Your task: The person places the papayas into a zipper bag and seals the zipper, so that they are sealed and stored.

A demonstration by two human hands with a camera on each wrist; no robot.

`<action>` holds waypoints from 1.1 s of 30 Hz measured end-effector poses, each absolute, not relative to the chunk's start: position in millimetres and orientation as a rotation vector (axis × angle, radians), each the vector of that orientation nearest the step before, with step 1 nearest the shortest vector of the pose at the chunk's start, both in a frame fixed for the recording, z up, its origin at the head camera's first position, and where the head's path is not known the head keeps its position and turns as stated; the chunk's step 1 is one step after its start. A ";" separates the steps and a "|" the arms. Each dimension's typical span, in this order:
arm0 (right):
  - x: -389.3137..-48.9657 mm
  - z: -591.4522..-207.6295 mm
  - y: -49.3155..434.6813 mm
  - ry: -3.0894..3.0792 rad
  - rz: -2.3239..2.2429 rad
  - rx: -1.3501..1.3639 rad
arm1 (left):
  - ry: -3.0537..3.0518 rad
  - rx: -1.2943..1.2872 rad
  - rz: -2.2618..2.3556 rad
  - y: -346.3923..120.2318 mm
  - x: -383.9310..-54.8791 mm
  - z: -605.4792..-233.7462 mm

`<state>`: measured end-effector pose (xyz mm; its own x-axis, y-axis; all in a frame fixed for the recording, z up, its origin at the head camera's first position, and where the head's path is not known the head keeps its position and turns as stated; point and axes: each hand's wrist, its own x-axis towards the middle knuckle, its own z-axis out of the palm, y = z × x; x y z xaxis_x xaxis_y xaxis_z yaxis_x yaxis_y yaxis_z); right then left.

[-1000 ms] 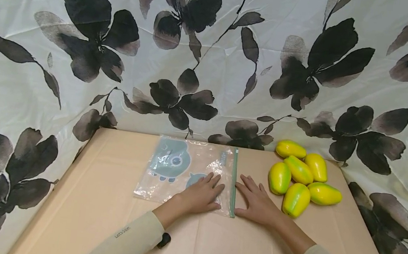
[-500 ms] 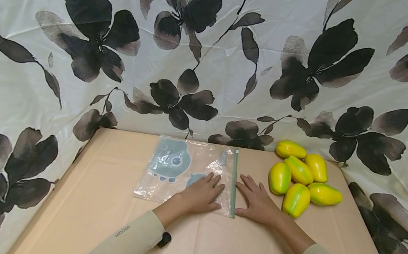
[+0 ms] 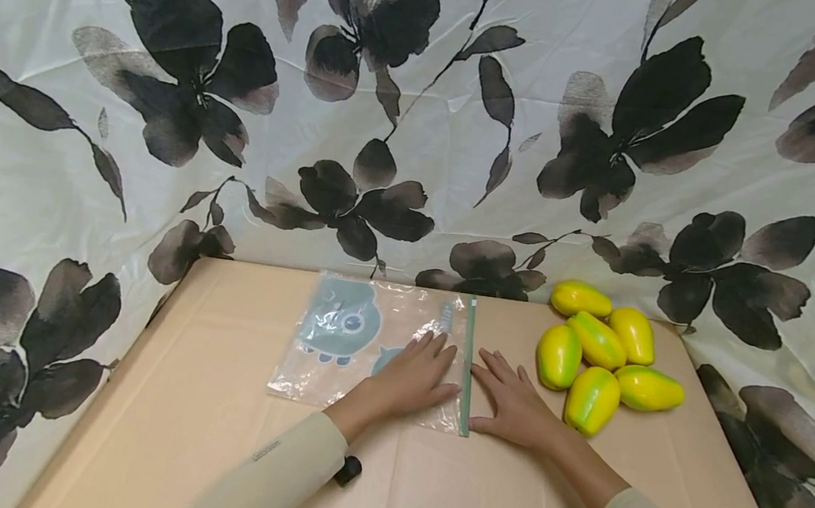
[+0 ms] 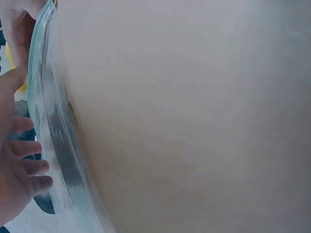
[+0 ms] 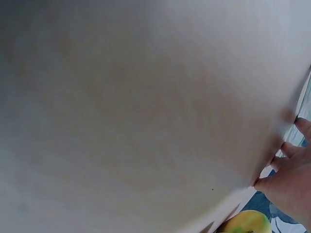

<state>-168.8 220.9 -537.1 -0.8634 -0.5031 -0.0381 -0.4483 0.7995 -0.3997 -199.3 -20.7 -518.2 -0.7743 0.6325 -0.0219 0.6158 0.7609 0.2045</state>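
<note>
A clear zip bag (image 3: 321, 378) with blue cartoon monster prints lies flat on the tan board, its green zip edge (image 3: 467, 378) facing right. Over the bag's right part is my left hand (image 3: 412, 376), palm down, fingers extended and thumb pointing to the zip. In the left wrist view, the fingers of this left hand (image 4: 22, 170) are spread over the clear plastic (image 4: 68, 160). My right hand (image 3: 514, 404) rests just right of the zip, fingers spread, fingertips close beside the green strip. In the right wrist view, the right hand's fingertips (image 5: 286, 145) meet the board.
Several yellow-green, mango-like fruits (image 3: 597, 341) sit clustered at the back right, beyond the right hand. The tan board (image 3: 206, 432) ends at a white cloth (image 3: 478, 161) with dark flowers, which hangs behind and at both sides.
My left hand has shifted slightly right and away from me over the bag, its thumb nearer the zip edge. The right hand, the bag and the fruits stay in place.
</note>
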 end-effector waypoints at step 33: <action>-169.2 -536.4 220.6 2.843 -0.598 -0.756 | 2.872 0.689 0.367 10.2 -201.0 -526.3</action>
